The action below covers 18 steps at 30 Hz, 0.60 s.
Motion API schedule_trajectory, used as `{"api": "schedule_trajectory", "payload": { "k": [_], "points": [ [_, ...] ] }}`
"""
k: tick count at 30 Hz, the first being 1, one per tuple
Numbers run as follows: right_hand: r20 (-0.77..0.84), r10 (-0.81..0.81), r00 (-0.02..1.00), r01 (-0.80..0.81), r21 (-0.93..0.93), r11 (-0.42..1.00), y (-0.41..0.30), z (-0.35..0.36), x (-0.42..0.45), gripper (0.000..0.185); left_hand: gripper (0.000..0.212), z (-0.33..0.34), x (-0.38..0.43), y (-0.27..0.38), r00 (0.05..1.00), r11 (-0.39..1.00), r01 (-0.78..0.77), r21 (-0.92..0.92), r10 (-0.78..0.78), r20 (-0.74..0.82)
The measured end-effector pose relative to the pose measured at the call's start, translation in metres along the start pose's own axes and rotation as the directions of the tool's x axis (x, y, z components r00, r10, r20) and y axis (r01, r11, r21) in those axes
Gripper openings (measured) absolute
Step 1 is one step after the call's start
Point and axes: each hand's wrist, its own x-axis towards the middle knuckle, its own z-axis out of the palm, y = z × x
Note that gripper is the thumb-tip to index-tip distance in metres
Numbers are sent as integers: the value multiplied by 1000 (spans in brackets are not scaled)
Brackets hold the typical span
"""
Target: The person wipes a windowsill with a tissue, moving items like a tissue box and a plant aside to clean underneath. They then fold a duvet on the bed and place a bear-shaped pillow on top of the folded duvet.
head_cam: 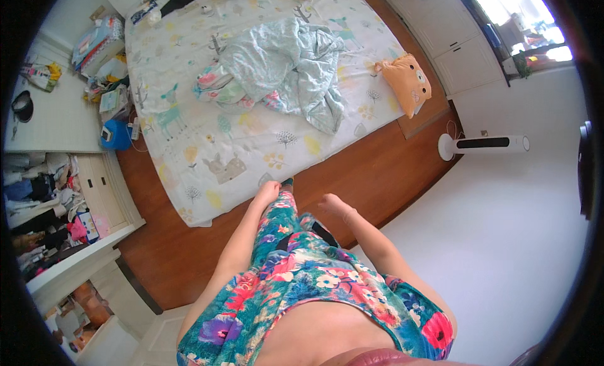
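Observation:
My left hand (pixel 268 193) hangs beside my leg with its fingers curled, and nothing shows in it. On the other side my right hand (pixel 333 204) is held over the wooden floor, its fingers bent and partly hidden from view. Floral trousers (pixel 278 219) cover my legs, and one foot shows near the bed's edge. Before me stands a bed with a printed sheet (pixel 255 153). A crumpled pale green quilt (pixel 288 59) lies on it, with a pink-patterned cloth (pixel 214 85) partly under it. An orange animal-face pillow (pixel 408 83) rests at the bed's right edge.
A white tower fan (pixel 490 143) stands by the right wall. White cabinets (pixel 455 49) line the far right. At left are a blue container (pixel 116 133), stacked boxes (pixel 101 45) and an opening full of clothes (pixel 42 201). Brown wooden floor (pixel 358 163) runs along the bed.

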Motion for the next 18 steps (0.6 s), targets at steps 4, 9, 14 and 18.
{"api": "schedule_trajectory", "payload": {
  "k": [4, 9, 14, 18],
  "points": [
    [-133, -70, 989, 56, -103, 993, 23, -73, 114, 30, 25, 33, 99, 41, 989, 977, 35, -211, -64, -132],
    [-321, 123, 939, -138, -22, 990, 23, -155, 244, 46, 20, 63, 147, 72, 984, 785, 133, -605, -180, -18],
    [-446, 334, 830, -352, 44, 935, 28, -188, 353, 78, 17, 70, 163, 79, 942, 670, 255, -697, -335, 22],
    [-458, 475, 752, -537, -6, 844, 26, -226, 388, 74, 18, 103, 198, 49, 864, 516, 333, -789, -502, 37]
  ]
}}
